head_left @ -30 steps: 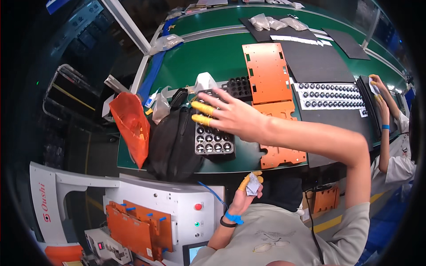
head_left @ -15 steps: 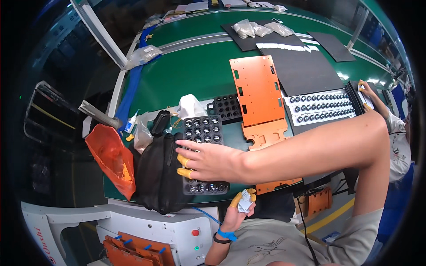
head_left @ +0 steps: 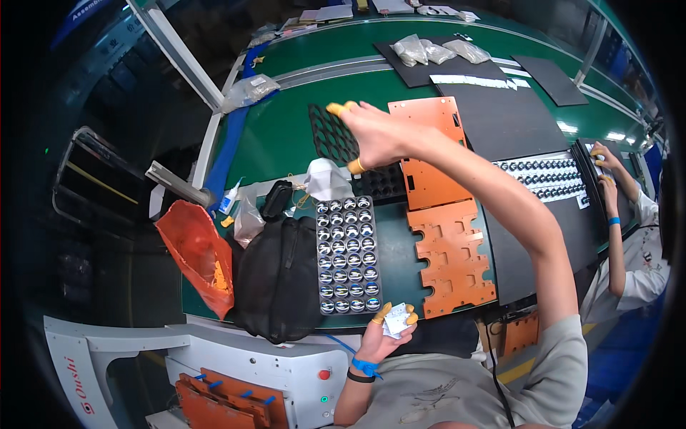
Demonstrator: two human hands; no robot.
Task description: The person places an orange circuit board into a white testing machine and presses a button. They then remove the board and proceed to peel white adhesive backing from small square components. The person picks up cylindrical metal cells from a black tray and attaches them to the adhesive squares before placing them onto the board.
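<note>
My right hand (head_left: 382,136), with yellow finger cots, reaches far across the bench. Its fingers grip a black grid sheet (head_left: 332,136) with round holes, held tilted above the green surface. Below and nearer sits a clear-edged tray (head_left: 349,256) filled with rows of shiny round lens-like parts, uncovered. My left hand (head_left: 379,339), also in yellow finger cots and a blue wristband, pinches a few small white flat pieces (head_left: 398,322) by the tray's near right corner. Partly behind my right forearm stands an orange perforated plate (head_left: 429,168).
An orange fixture plate (head_left: 450,261) lies right of the tray. A black bag (head_left: 279,279) and an open orange bag (head_left: 194,254) lie left. Behind the tray are white crumpled wrapping (head_left: 327,180) and a black tray (head_left: 382,182). A co-worker's hands (head_left: 607,168) work at the right.
My right hand has lifted off the lens tray and moved up and away with the black grid sheet, exposing the tray. My left hand keeps its white pieces. The view has shifted slightly.
</note>
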